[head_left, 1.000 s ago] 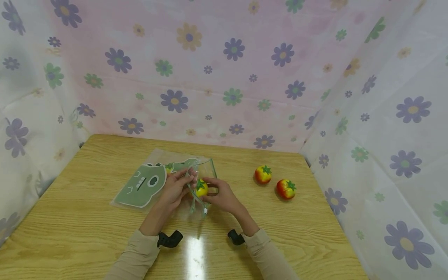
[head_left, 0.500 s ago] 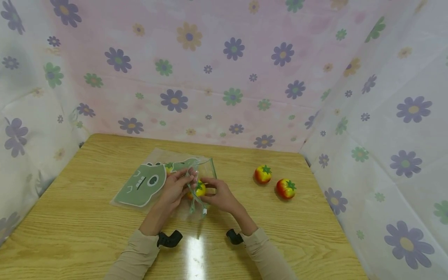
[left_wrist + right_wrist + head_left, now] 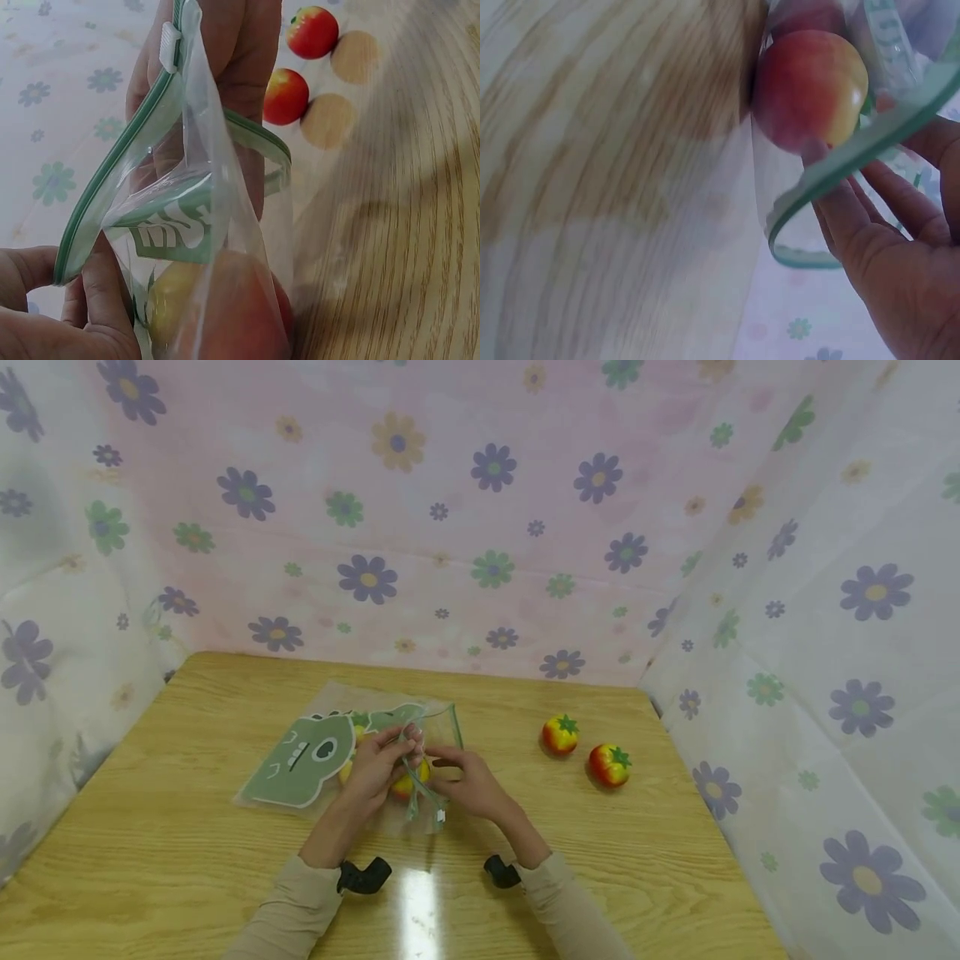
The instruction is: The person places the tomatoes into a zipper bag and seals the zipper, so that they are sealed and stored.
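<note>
A clear zip bag with a green cartoon print lies on the table. My left hand pinches the green zip edge of its mouth, seen also in the left wrist view with the zip strip. A red and yellow toy tomato sits inside, just past the mouth. My right hand reaches into the mouth with its fingers extended, the fingertips at the tomato's near side. Deeper in the bag another red, round thing shows partly. The left hand partly hides the tomato in the head view.
Two more toy tomatoes with green tops stand on the wooden table, right of the bag. A white zip slider sits on the strip. Flowered cloth walls the table at the back and sides.
The tomato has moved left, deeper into the bag, away from the right thumb and fingers that were round it. The left hand keeps its pinch on the bag's edge. The view has shifted slightly.
</note>
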`<state>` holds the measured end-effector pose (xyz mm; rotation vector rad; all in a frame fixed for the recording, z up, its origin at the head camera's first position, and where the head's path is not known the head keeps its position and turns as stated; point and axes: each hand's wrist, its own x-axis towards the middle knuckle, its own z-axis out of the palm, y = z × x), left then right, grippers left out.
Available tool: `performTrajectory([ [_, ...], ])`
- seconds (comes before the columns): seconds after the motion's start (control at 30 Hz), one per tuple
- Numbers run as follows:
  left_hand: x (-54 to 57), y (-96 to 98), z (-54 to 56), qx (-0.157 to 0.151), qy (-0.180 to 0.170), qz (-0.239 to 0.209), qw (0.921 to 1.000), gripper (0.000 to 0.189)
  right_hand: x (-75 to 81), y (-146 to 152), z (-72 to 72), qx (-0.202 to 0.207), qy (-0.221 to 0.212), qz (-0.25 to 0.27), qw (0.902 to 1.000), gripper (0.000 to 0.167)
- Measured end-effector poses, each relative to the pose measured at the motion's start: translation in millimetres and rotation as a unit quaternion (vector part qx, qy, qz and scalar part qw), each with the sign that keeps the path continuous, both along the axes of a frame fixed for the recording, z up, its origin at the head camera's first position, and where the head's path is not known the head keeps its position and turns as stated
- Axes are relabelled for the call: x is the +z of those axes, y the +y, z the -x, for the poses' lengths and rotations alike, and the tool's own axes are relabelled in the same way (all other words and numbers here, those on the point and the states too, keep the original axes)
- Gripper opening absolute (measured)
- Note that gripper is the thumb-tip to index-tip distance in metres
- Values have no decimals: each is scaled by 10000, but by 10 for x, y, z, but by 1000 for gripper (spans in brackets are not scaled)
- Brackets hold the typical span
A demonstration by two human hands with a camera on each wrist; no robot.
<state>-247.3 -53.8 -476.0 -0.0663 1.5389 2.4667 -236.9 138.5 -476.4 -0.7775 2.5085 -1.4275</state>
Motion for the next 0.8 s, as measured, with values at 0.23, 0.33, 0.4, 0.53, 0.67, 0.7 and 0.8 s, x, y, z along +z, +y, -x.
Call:
performTrajectory([
  [0.23, -10, -1, -10, -10, -25, -48, 10000, 42, 15, 105, -42, -539, -92, 407, 9977, 36],
  [0.33, -8, -5, -11, 8, -45, -79, 10000, 45, -7, 151, -40, -691, -71, 653, 9954, 32],
  [0.4, 0, -10, -15, 22, -80, -109, 9999, 47, -21, 183, -37, -780, -34, 774, 9939, 30],
  [0.53, 15, -15, -27, 34, -115, -152, 9998, 48, -36, 244, -30, -975, -8, 1014, 9901, 26],
  [0.67, 19, -22, -35, 8, -60, -151, 9999, 49, -49, 308, -21, -1148, -84, 1143, 9868, 24],
  [0.7, 18, -23, -37, 17, -59, -152, 9999, 49, -56, 324, -20, -1173, -93, 1167, 9862, 24],
  [0.8, 9, -28, -37, 0, -36, -159, 9999, 49, -75, 371, -22, -1286, -106, 1199, 9844, 23],
])
